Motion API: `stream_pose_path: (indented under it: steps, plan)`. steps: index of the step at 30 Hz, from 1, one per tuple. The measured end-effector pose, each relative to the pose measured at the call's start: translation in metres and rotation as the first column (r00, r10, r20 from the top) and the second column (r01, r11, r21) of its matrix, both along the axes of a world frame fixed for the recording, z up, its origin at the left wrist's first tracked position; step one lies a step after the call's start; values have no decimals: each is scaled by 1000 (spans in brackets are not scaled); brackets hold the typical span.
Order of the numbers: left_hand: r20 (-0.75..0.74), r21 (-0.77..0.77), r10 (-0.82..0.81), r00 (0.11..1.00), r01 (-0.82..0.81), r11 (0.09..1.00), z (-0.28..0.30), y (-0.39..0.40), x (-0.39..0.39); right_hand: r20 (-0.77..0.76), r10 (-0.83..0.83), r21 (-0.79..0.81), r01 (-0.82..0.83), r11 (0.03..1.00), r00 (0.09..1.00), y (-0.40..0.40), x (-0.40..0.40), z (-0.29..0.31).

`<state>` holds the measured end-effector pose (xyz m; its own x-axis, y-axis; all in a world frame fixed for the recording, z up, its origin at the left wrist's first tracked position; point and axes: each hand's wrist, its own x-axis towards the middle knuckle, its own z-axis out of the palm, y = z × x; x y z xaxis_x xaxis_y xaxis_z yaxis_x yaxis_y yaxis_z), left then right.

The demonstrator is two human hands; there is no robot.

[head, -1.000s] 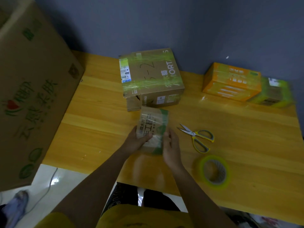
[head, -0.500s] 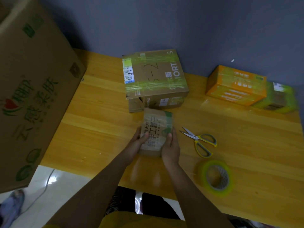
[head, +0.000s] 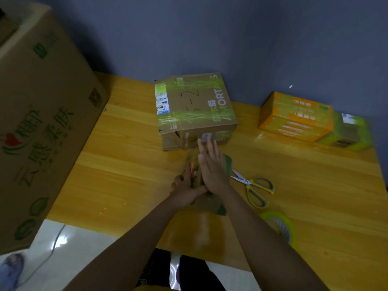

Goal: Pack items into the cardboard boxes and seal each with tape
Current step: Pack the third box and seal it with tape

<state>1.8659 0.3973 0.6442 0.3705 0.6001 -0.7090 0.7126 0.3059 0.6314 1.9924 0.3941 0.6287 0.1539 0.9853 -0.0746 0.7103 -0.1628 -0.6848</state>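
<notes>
A small brown cardboard box (head: 212, 203) with green tape lies on the wooden table (head: 117, 169), mostly hidden under my hands. My left hand (head: 185, 185) grips its left side with curled fingers. My right hand (head: 211, 164) lies flat on top of it, fingers straight and pointing toward the taped brown box (head: 195, 108) just behind. Yellow-handled scissors (head: 255, 189) lie to the right of my hands. A roll of green tape (head: 278, 225) sits nearer the front edge, partly behind my right forearm.
A very large printed carton (head: 37, 131) stands at the left, overhanging the table edge. An orange taped box (head: 296, 116) and a green-taped parcel (head: 348, 132) sit at the back right by the blue wall. A shoe (head: 11, 269) and a cable (head: 54, 244) are on the white floor.
Both hands held the small box by its sides before. Now my right hand has come up and lies flat over its top, while my left hand still holds the left side.
</notes>
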Motion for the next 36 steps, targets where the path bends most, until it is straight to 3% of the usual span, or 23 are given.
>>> stream_pose_path:
  steps: [5, 7, 10, 13, 14, 16, 17, 20, 23, 24, 27, 29, 31, 33, 36]
  plan:
    - [-30, 38, -13, 999, 14, 999, 3, 8, 2, -42, -177, -47, 175, 983, 983, 7, 21, -11]
    - [-28, 59, 6, 1000, -4, 998, 2, 7, 1, 12, -226, -115, 226, 967, 974, 7, 35, -18]
    - [17, -26, 163, 986, -163, 986, 5, 7, -2, 65, -436, -163, 440, 883, 898, -11, 40, -19]
    - [12, -5, 242, 970, -242, 970, 16, 9, -1, -288, -441, -129, 422, 898, 850, -43, 17, 2]
    - [19, 17, 234, 972, -235, 972, 20, 11, 0, -395, -378, -185, 331, 925, 837, -51, 7, 11]
    - [28, 122, 173, 984, -175, 977, 32, 10, 5, -452, -338, -337, 193, 922, 825, -57, -4, 26]
    - [28, 230, 119, 993, -122, 966, 41, 6, 9, -520, -367, -367, 186, 911, 772, -57, -4, 32]
    - [32, 580, 47, 998, -56, 812, 66, -2, 21, -782, -433, -337, 280, 899, 448, -55, -1, 46]
    - [56, 695, 46, 997, -72, 715, 80, 4, 30, -841, -456, -350, 348, 869, 293, -49, 0, 48]
    - [83, 689, 56, 995, -98, 718, 83, 8, 30, -833, -469, -355, 368, 860, 294, -47, -2, 52]
    - [215, 641, 110, 970, -225, 734, 93, 20, 28, -759, -456, -242, 450, 860, 464, -39, -4, 76]
    - [293, 466, 195, 936, -318, 826, 104, 31, 30, -744, -418, -130, 500, 856, 521, -40, -6, 92]
    - [361, 196, 275, 891, -361, 912, 120, 42, 31, -731, -412, -94, 518, 850, 544, -45, -6, 104]
    - [395, 76, 254, 883, -307, 949, 132, 50, 30, -716, -387, -49, 511, 858, 581, -46, -6, 113]
    - [402, 158, 61, 914, -135, 978, 142, 54, 27, -736, -365, -39, 502, 864, 571, -44, 1, 126]
